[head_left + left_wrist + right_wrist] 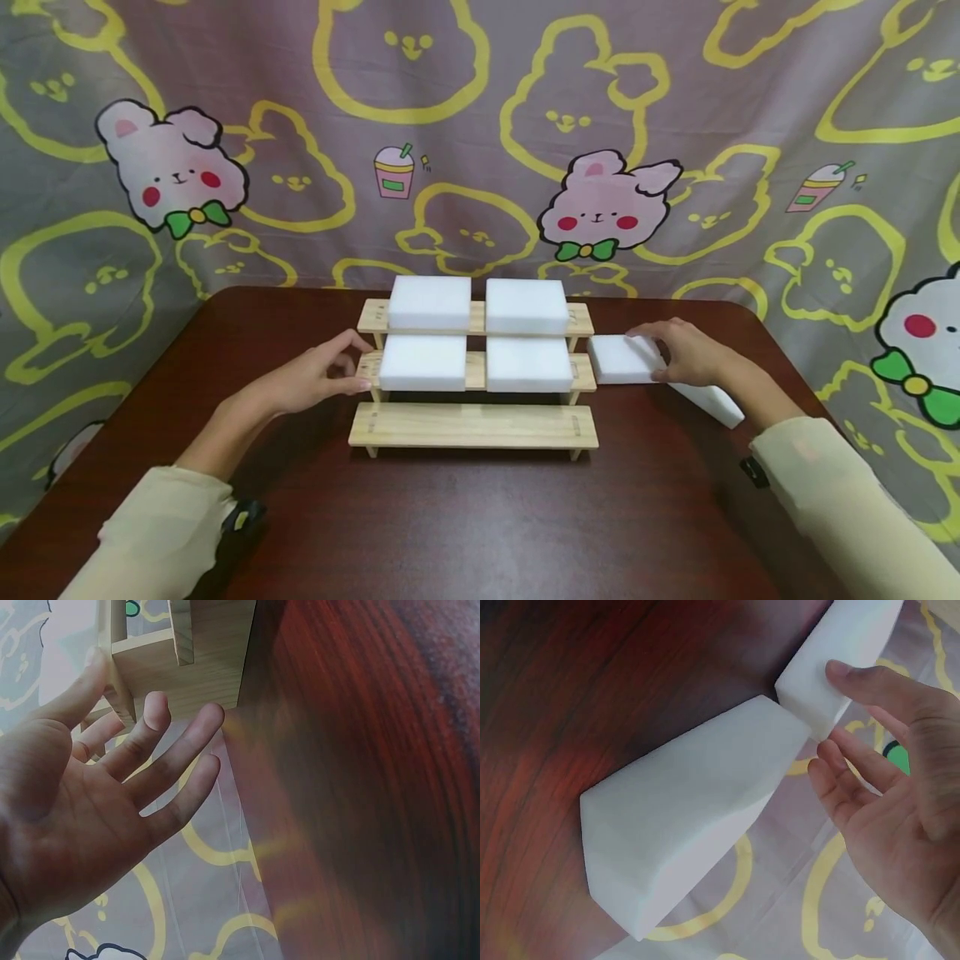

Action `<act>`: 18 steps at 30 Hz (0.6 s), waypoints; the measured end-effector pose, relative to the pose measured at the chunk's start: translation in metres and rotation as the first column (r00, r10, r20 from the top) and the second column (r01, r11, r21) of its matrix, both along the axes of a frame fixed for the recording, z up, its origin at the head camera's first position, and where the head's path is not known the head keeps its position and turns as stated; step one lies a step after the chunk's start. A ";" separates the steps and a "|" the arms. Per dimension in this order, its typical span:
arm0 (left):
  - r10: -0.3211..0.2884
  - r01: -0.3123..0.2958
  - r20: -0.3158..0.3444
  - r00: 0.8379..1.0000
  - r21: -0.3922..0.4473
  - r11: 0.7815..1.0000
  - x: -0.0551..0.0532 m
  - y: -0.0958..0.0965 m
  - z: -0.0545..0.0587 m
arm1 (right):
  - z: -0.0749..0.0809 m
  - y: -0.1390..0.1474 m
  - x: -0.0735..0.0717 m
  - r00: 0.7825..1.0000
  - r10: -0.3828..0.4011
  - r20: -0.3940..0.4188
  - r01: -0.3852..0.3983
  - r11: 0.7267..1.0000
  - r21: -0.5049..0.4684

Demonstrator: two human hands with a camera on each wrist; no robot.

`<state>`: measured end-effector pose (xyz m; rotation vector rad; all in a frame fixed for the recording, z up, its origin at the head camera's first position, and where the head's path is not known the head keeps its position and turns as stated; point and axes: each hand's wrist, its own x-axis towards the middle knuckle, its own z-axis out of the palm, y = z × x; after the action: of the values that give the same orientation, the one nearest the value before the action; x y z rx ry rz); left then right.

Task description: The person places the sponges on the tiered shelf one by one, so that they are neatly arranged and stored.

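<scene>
A three-step wooden stand (472, 427) is on the table, with two white foam blocks on its top step and two on its middle step. At the left end of the middle step, my left hand (318, 375) holds the board between thumb and index finger; its other fingers spread loosely in the left wrist view. My right hand (692, 354) grips a white foam block (621, 358) just right of the stand, its thumb on the block's face in the right wrist view. Another foam block (682, 795) lies on the table beside it, its near end under my right wrist in the head view.
The dark red-brown table (480, 525) has rounded far corners. A curtain (465, 150) printed with rabbits and yellow outlines hangs behind it and along both sides. The stand's lowest step carries no blocks.
</scene>
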<state>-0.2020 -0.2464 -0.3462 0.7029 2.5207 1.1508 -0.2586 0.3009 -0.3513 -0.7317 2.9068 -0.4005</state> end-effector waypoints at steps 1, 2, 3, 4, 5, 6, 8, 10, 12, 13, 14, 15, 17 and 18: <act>-0.001 0.001 -0.004 1.000 -0.003 1.000 0.000 0.000 0.000 | 0.001 0.000 0.001 1.000 -0.006 -0.006 0.006 1.000 0.002; -0.001 0.001 -0.006 1.000 -0.004 1.000 0.000 0.000 0.000 | 0.002 -0.001 0.003 1.000 -0.012 -0.011 0.012 1.000 0.000; -0.002 0.002 -0.008 1.000 -0.004 1.000 0.000 0.000 0.000 | 0.003 -0.001 0.005 1.000 -0.017 -0.018 0.017 1.000 -0.003; -0.002 0.002 -0.009 1.000 -0.003 1.000 0.000 0.000 0.000 | 0.003 -0.001 0.006 0.999 -0.022 -0.027 0.022 1.000 -0.007; -0.003 0.003 -0.013 1.000 -0.001 1.000 0.000 0.000 0.000 | 0.004 0.000 0.008 0.999 -0.024 -0.037 0.024 1.000 -0.014; -0.004 0.004 -0.015 1.000 0.002 1.000 0.000 0.000 0.000 | 0.005 0.000 0.009 0.999 -0.025 -0.044 0.024 0.999 -0.025; -0.005 0.005 -0.015 1.000 0.008 1.000 0.000 0.000 0.000 | 0.007 0.001 0.012 0.998 -0.025 -0.058 0.022 0.998 -0.053; -0.006 0.006 -0.015 1.000 0.014 1.000 0.000 0.000 0.000 | 0.008 0.003 0.015 0.997 -0.025 -0.071 0.019 0.997 -0.079; -0.008 0.009 -0.013 1.000 0.019 1.000 0.000 0.000 0.000 | 0.010 0.004 0.018 0.997 -0.027 -0.072 0.019 0.994 -0.107; -0.009 0.010 -0.011 1.000 0.021 1.000 0.000 0.000 0.000 | 0.011 0.005 0.019 0.997 -0.026 -0.069 0.017 0.993 -0.120; -0.010 0.011 -0.010 1.000 0.021 1.000 0.000 0.000 0.000 | 0.012 0.006 0.021 0.997 -0.028 -0.068 0.019 0.991 -0.130; -0.010 0.010 -0.010 1.000 0.021 1.000 0.000 0.000 0.000 | 0.013 0.007 0.022 0.997 -0.029 -0.067 0.020 0.990 -0.138; -0.011 0.011 -0.010 1.000 0.021 1.000 0.001 0.001 0.000 | 0.015 0.009 0.025 0.997 -0.025 -0.072 0.014 0.988 -0.154; -0.011 0.011 -0.011 1.000 0.020 1.000 0.001 0.001 0.000 | 0.016 0.010 0.027 0.997 -0.020 -0.078 0.007 0.987 -0.161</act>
<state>-0.2013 -0.2458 -0.3461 0.7291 2.5147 1.1733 -0.2319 0.3111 -0.3357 -0.7663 2.9811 -0.6283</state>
